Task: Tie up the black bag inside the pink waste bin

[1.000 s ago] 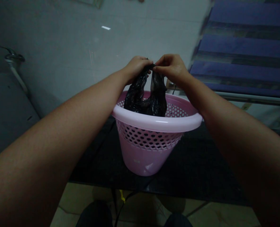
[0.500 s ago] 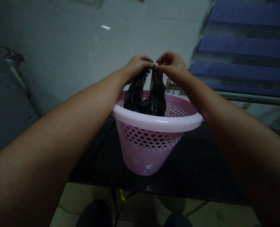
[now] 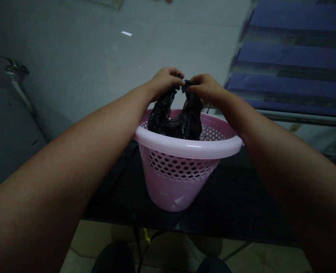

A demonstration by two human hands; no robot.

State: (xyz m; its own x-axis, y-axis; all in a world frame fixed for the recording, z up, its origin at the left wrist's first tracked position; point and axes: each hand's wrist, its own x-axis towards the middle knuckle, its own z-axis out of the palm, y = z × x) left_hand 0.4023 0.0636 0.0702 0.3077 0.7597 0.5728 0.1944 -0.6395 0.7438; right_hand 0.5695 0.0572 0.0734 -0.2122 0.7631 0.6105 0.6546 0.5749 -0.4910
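Observation:
A crumpled black plastic bag [image 3: 182, 123] rises out of a pink basket [image 3: 179, 189] with a holed upper wall. My left hand [image 3: 168, 80] pinches the bag's left upper part above the rim. My right hand [image 3: 206, 86] is closed on its right upper part, a short way from the left fingertips. A small piece of the bag's edge sticks up between the two hands. Both forearms pass close to the basket's rim. The lower part of the bag is hidden inside the basket.
The basket stands on a dark table [image 3: 241, 212]. A metal tap [image 3: 16, 69] juts from the tiled wall [image 3: 99, 49] at left, above a grey box-like surface [image 3: 8, 132]. Blue-and-grey striped slats [image 3: 293, 57] fill the upper right. The person's knees show below the table edge.
My right hand has moved slightly down and closed its fingers further over the bag. The bag's right part has spread a little to the right. My left hand stays nearly in place.

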